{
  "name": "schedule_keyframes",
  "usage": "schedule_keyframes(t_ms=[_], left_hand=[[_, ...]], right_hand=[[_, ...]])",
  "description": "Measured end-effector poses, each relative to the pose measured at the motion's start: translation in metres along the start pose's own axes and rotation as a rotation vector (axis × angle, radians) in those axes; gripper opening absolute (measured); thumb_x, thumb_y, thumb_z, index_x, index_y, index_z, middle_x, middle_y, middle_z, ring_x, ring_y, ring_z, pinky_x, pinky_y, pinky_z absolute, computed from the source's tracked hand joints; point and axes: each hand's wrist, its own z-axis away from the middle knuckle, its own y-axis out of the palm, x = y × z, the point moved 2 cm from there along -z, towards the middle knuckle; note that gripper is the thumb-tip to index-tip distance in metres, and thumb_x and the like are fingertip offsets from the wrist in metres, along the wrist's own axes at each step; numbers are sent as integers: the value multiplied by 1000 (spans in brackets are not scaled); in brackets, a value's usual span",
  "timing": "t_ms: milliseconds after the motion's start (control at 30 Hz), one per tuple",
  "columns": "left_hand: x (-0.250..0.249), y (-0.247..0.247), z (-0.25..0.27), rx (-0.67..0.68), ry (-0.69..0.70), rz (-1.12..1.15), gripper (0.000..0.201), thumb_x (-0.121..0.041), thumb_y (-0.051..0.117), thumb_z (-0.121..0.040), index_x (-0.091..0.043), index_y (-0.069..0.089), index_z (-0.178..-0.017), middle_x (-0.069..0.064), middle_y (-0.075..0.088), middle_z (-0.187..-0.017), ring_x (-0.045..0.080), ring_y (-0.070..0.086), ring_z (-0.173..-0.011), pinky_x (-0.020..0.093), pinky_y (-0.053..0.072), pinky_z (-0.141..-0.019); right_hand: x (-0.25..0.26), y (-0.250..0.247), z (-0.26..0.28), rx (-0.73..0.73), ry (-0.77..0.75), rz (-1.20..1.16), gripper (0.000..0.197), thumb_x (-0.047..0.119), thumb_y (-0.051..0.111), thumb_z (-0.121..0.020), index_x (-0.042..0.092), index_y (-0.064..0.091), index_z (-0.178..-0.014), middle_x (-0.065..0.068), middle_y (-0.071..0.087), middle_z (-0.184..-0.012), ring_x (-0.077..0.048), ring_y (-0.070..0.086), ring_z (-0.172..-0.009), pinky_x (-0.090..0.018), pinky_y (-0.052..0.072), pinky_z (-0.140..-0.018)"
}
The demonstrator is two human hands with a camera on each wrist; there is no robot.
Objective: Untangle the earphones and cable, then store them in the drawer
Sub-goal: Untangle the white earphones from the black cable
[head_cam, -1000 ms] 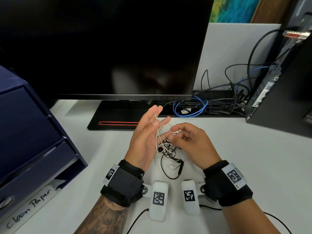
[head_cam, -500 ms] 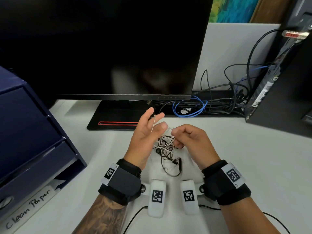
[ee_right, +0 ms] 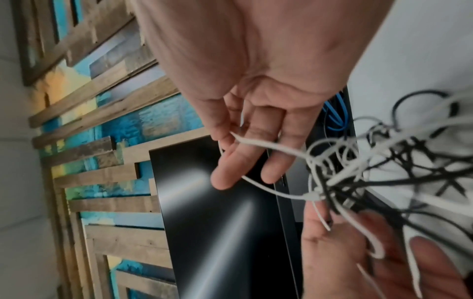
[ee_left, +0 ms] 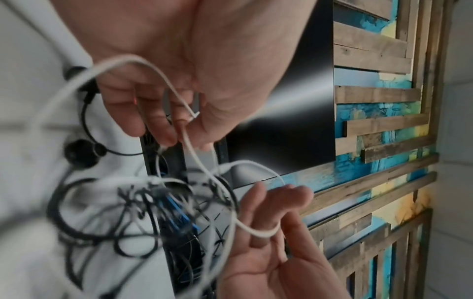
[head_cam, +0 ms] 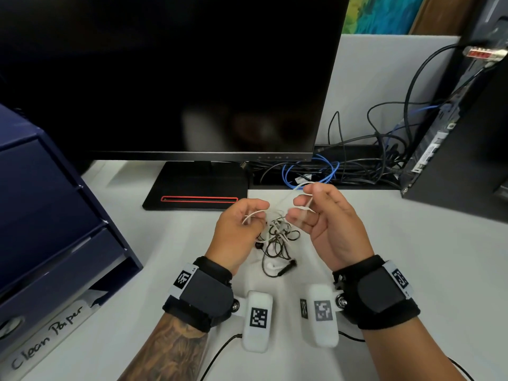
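Between both hands, white cable, tangle

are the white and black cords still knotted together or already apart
Still knotted. The thin white cord held by both hands runs down into a bundle crossed with the thin black cord on the white desk.

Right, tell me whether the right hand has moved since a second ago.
Yes. The right hand, with the white cable held in its fingers, has lifted away from the left hand, rightward and toward the blue cable loop behind the desk.
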Motion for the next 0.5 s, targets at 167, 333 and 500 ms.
schedule_keyframes(t_ms=[167,333,500], left_hand=[[1,-1,-2,-85,-25,10,17,-6,62,-96,-20,73,-100,-2,69,-95,14,63,-86,23,54,-70],[-7,-2,1,-75,-62,86,28,-6,63,-92,-25,70,-112,-4,66,-111,11,61,-97,22,53,-77],[-10,2,3,70,-50,120,57,-36,70,-72,-43,61,-128,-19,56,-136,2,50,-130,32,44,-106]], right_hand=[[3,-5,-1,-112,-12,66,17,24,52,-102,19,65,-93,3,44,-63,-9,40,-46,-23,41,-49],[2,-10,-2,-158,-29,132,18,21,55,-102,17,72,-98,4,31,-62,-7,22,-48,-18,19,-42],[0,-8,-2,-120,-37,147,21,23,54,-103,20,74,-101,4,32,-63,-8,22,-49,-18,22,-41]])
